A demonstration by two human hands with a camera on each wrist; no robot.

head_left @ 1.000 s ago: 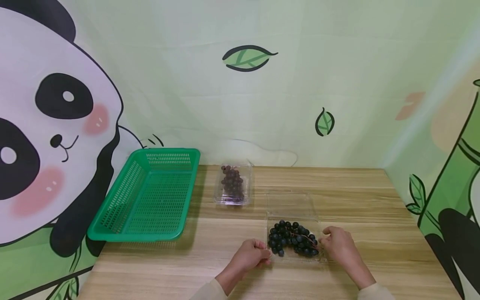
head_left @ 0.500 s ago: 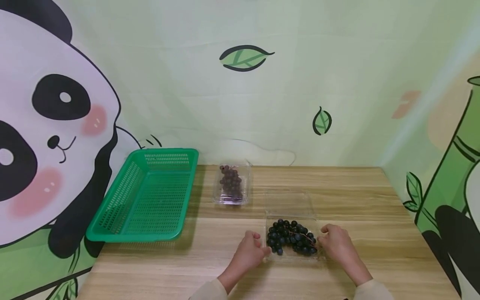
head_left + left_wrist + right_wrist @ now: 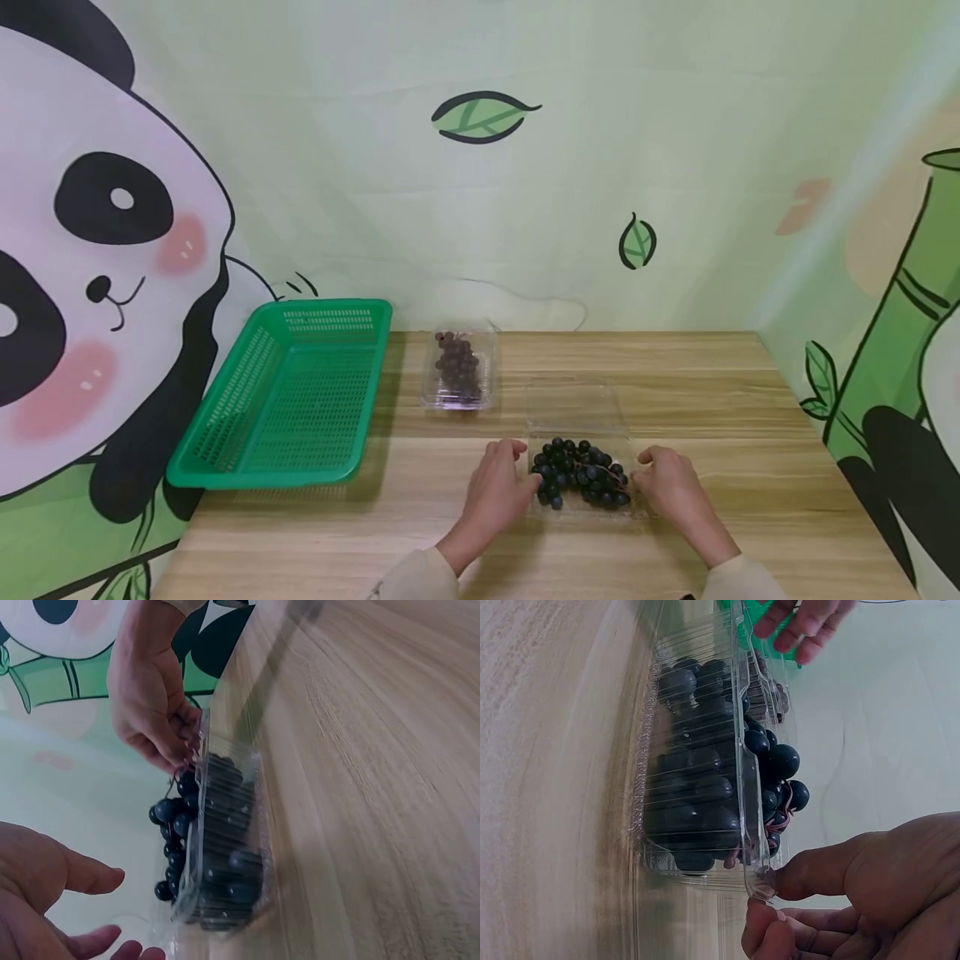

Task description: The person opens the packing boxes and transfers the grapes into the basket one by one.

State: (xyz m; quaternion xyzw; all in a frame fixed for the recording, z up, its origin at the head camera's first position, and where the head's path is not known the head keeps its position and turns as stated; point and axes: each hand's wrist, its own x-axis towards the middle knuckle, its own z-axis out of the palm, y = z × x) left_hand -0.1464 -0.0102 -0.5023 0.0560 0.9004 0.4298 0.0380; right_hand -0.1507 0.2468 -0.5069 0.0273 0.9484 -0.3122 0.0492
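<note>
A clear plastic clamshell container [image 3: 573, 407] lies on the table with its lid folded back. Its base holds a bunch of dark grapes [image 3: 581, 473], some heaped above the rim. At the base's right front corner, my right hand [image 3: 672, 492] pinches the rim between thumb and index finger, plainly visible in the right wrist view. By the left side is my left hand [image 3: 491, 493], its thumb and fingers spread apart. In the left wrist view the left hand [image 3: 45, 900] stands beside the container wall [image 3: 225, 900], pinching nothing.
Behind and left stands a closed clear container [image 3: 489, 387] with reddish-purple grapes [image 3: 459, 367] inside. A green plastic basket [image 3: 262, 482] sits at the table's left. A printed panda backdrop [image 3: 375, 208] rises along the table's back edge [image 3: 675, 333].
My left hand has let go of the container's left rim and moved slightly forward, its fingers spreading. The right hand stays at the right corner. The head view has shifted slightly.
</note>
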